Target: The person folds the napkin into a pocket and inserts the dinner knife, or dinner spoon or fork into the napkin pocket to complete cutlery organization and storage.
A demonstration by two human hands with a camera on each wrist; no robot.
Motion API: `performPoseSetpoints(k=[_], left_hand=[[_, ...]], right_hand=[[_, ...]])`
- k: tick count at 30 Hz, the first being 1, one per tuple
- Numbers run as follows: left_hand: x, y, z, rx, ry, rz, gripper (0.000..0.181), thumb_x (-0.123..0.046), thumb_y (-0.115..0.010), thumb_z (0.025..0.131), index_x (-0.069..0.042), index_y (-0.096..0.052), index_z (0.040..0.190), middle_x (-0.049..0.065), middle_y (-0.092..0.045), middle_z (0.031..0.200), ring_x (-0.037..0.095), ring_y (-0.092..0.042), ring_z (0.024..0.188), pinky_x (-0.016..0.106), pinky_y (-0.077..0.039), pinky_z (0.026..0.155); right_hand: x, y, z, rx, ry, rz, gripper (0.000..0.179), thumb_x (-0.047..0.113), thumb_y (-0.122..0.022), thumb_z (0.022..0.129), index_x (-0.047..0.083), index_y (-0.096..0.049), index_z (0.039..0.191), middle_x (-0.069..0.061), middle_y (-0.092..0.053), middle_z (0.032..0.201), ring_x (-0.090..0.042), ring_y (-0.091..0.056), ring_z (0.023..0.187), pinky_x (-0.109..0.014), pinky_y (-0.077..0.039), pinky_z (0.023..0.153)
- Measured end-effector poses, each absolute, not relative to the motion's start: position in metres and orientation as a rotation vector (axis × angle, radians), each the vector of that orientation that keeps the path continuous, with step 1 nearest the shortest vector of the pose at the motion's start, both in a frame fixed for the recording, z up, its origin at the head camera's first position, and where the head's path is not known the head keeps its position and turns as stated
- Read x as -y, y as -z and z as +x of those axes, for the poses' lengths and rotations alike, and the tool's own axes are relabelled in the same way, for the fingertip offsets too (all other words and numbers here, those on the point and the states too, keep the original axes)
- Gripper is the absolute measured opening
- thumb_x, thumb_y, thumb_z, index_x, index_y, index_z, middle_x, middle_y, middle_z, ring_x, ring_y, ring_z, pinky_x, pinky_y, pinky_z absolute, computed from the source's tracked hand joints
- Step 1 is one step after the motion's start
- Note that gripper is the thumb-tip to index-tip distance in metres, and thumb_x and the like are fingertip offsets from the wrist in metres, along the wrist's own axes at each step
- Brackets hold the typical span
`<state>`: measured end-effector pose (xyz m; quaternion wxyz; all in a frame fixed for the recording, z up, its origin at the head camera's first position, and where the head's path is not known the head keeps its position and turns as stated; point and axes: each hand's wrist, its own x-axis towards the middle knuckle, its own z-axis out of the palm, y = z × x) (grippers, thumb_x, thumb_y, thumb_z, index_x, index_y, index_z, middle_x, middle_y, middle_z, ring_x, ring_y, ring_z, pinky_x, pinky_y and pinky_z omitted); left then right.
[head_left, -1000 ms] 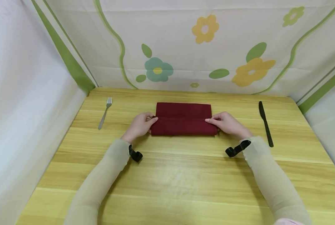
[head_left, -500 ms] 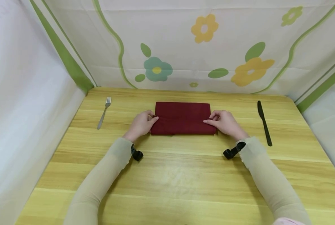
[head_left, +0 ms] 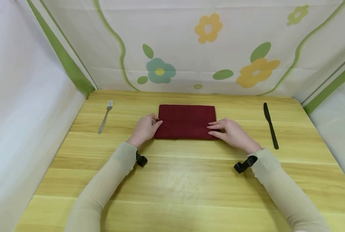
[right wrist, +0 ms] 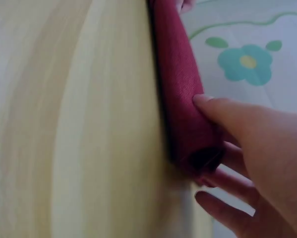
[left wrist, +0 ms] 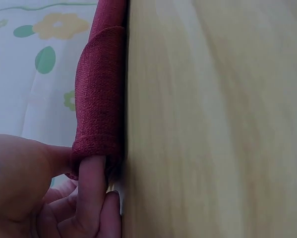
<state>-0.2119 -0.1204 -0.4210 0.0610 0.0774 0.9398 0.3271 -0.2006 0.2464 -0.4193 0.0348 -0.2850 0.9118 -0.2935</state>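
A dark red cloth napkin (head_left: 186, 121) lies folded into a flat rectangle on the wooden table, its near part doubled over into a thick rounded fold. My left hand (head_left: 144, 129) pinches the fold's left end. In the left wrist view one finger reaches inside the open end of the fold (left wrist: 101, 94), with the thumb against its outer side. At the right end is my right hand (head_left: 233, 133), its fingers extended over the cloth. The right wrist view has that thumb resting on the roll of cloth (right wrist: 180, 84) and the other fingers spread loosely beside its hollow end.
A fork (head_left: 105, 116) lies on the table (head_left: 172, 190) left of the napkin. The dark knife (head_left: 271, 125) is on the right, beyond my right hand. A white curtain (head_left: 184, 48) printed with flowers hangs behind the table's far edge, and white fabric flanks both sides.
My right hand has let go of its pinch; its fingers have straightened over the cloth's right end. The left hand keeps its grip, and the near fold now lies flatter.
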Motion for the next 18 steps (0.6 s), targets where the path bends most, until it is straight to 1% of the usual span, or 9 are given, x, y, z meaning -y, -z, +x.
performPoseSetpoints(k=[3, 5, 7, 8, 10, 13, 14, 16, 18], left_hand=[[0.118, 0.418, -0.203, -2.898, -1.022, 0.263, 0.038, -0.032, -0.058, 0.106, 0.0, -0.059, 0.128, 0.007, -0.061, 0.083, 0.021, -0.054, 0.065, 0.034, -0.046, 0.063], [0.114, 0.414, -0.192, -2.979, -0.975, 0.355, 0.042, -0.035, -0.059, 0.105, -0.002, -0.058, 0.131, 0.011, -0.064, 0.1, 0.024, -0.06, 0.082, 0.038, -0.051, 0.076], [0.11, 0.409, -0.178, -3.013, -0.888, 0.516, 0.048, -0.038, -0.06, 0.104, -0.003, -0.057, 0.137, 0.013, -0.062, 0.122, 0.029, -0.06, 0.107, 0.044, -0.048, 0.096], [0.108, 0.408, -0.172, -3.003, -0.815, 0.62, 0.053, -0.04, -0.06, 0.104, -0.003, -0.054, 0.142, 0.016, -0.058, 0.134, 0.032, -0.055, 0.121, 0.048, -0.041, 0.106], [0.105, 0.405, -0.159, -2.911, -0.665, 0.809, 0.066, -0.047, -0.056, 0.104, -0.004, -0.046, 0.152, 0.017, -0.043, 0.154, 0.035, -0.037, 0.143, 0.051, -0.024, 0.118], [0.103, 0.407, -0.149, -2.727, -0.531, 0.94, 0.083, -0.057, -0.051, 0.102, -0.006, -0.025, 0.162, 0.015, -0.018, 0.167, 0.034, -0.011, 0.153, 0.049, -0.006, 0.122], [0.103, 0.409, -0.148, -2.688, -0.511, 0.951, 0.086, -0.059, -0.051, 0.102, -0.007, -0.02, 0.163, 0.014, -0.013, 0.168, 0.033, -0.006, 0.154, 0.048, -0.003, 0.122], [0.104, 0.412, -0.148, -2.652, -0.487, 0.954, 0.089, -0.061, -0.053, 0.1, -0.01, -0.015, 0.164, 0.012, -0.008, 0.169, 0.032, -0.002, 0.154, 0.048, -0.001, 0.122], [0.105, 0.416, -0.15, -2.638, -0.477, 0.961, 0.09, -0.061, -0.055, 0.1, -0.012, -0.015, 0.164, 0.012, -0.007, 0.169, 0.032, -0.002, 0.154, 0.049, -0.002, 0.122]], right_hand=[[-0.246, 0.424, -0.204, -2.813, 0.91, -0.881, 0.031, 0.023, -0.074, 0.097, 0.012, -0.075, 0.125, -0.007, -0.066, 0.131, -0.028, -0.054, 0.119, -0.048, -0.045, 0.096], [-0.245, 0.425, -0.204, -2.818, 0.919, -0.878, 0.033, 0.025, -0.074, 0.096, 0.012, -0.074, 0.126, -0.006, -0.068, 0.128, -0.026, -0.055, 0.115, -0.046, -0.046, 0.091], [-0.245, 0.426, -0.205, -2.817, 0.94, -0.87, 0.034, 0.025, -0.074, 0.097, 0.011, -0.074, 0.128, -0.005, -0.069, 0.124, -0.024, -0.056, 0.106, -0.044, -0.045, 0.086], [-0.245, 0.426, -0.206, -2.817, 0.952, -0.862, 0.034, 0.025, -0.074, 0.097, 0.012, -0.073, 0.128, -0.004, -0.07, 0.121, -0.023, -0.056, 0.102, -0.043, -0.045, 0.083], [-0.246, 0.427, -0.207, -2.824, 0.966, -0.844, 0.034, 0.025, -0.074, 0.097, 0.012, -0.073, 0.128, -0.002, -0.071, 0.114, -0.022, -0.054, 0.092, -0.041, -0.044, 0.078], [-0.247, 0.427, -0.21, -2.822, 0.972, -0.816, 0.035, 0.026, -0.073, 0.098, 0.014, -0.072, 0.131, -0.001, -0.069, 0.1, -0.021, -0.05, 0.081, -0.038, -0.042, 0.072], [-0.248, 0.427, -0.211, -2.82, 0.972, -0.803, 0.035, 0.026, -0.072, 0.098, 0.015, -0.071, 0.131, 0.0, -0.068, 0.097, -0.021, -0.049, 0.079, -0.038, -0.042, 0.071], [-0.248, 0.427, -0.212, -2.814, 0.962, -0.797, 0.037, 0.026, -0.072, 0.099, 0.015, -0.07, 0.133, -0.001, -0.069, 0.099, -0.023, -0.049, 0.079, -0.039, -0.041, 0.071], [-0.245, 0.425, -0.21, -2.832, 0.932, -0.816, 0.038, 0.025, -0.072, 0.099, 0.013, -0.069, 0.135, -0.005, -0.07, 0.112, -0.025, -0.055, 0.089, -0.041, -0.045, 0.078]])
